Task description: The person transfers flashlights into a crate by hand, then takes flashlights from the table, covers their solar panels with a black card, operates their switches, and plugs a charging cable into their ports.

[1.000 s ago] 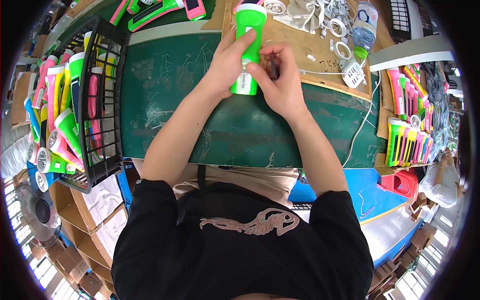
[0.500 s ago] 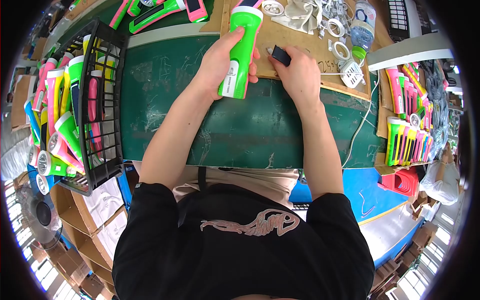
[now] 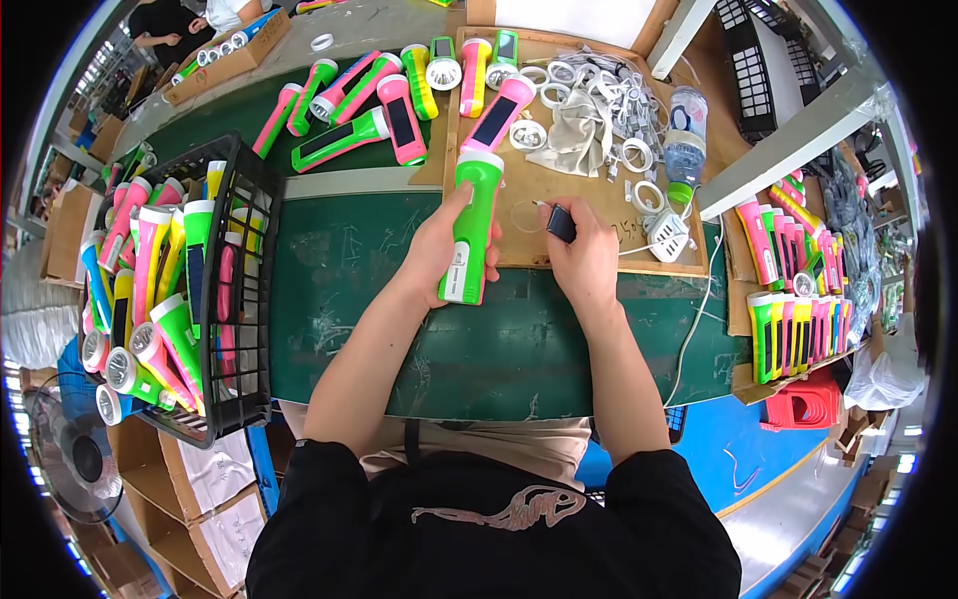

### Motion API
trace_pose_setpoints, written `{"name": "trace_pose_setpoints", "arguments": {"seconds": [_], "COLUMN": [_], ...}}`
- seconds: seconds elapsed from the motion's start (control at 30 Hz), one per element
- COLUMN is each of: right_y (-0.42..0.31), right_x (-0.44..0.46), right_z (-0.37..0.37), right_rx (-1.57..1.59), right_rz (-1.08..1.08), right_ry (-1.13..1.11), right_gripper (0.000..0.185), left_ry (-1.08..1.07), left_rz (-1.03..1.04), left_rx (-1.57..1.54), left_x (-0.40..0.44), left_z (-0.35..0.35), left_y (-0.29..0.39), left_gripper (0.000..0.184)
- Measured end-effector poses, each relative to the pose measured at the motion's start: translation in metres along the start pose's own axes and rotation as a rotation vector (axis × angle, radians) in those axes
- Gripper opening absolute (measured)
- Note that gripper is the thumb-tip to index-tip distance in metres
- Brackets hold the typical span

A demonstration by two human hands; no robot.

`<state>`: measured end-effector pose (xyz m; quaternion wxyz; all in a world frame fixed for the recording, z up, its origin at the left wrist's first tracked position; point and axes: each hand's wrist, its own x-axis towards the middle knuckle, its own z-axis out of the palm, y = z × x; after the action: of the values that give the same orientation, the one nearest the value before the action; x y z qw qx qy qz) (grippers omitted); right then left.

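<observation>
My left hand [image 3: 441,245] is closed around a green flashlight [image 3: 473,230] with pink along its side and a white head ring. The flashlight points away from me, and a white label shows near its tail. My right hand [image 3: 584,250] pinches a small black block [image 3: 562,224] to the right of the flashlight, over the edge of the wooden board [image 3: 619,215]. A thin, clear round outline lies beside its fingertips; I cannot make out what it is. Just beyond the held flashlight's head lies a pink flashlight [image 3: 497,118] with a dark panel.
A black crate [image 3: 239,329] packed with flashlights stands at the left. Several flashlights lie at the back of the green table [image 3: 329,339]. White rings, cables, a cloth [image 3: 574,130], a water bottle [image 3: 685,150] and a white power strip [image 3: 667,240] sit on the board. Two people are far left.
The view has tilted upward, so the table and hands appear lower and more of the back shows. Both hands keep hold of the flashlight and the black block.
</observation>
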<state>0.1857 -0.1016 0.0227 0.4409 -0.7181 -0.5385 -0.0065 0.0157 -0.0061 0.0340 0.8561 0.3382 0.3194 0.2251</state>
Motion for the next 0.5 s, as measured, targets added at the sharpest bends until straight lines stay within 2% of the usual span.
{"name": "trace_pose_setpoints", "arguments": {"seconds": [0.2, 0.43, 0.5], "right_y": [0.0027, -0.0004, -0.0021], "right_x": [-0.0002, 0.0, -0.0003], "right_z": [0.0007, -0.0009, -0.0017], "right_rx": [-0.003, 0.006, 0.01], "right_rz": [-0.069, -0.063, -0.051], "right_ry": [0.023, 0.027, 0.033], "right_gripper": [0.014, 0.013, 0.013], "left_ry": [0.003, -0.006, 0.002], "left_rz": [0.026, 0.048, 0.071], "left_rx": [0.064, 0.068, 0.158], "left_x": [0.0006, 0.0009, -0.0016], "left_z": [0.0007, 0.0018, 0.0045], "left_y": [-0.0034, -0.0052, -0.0051], "left_gripper": [0.037, 0.036, 0.034]}}
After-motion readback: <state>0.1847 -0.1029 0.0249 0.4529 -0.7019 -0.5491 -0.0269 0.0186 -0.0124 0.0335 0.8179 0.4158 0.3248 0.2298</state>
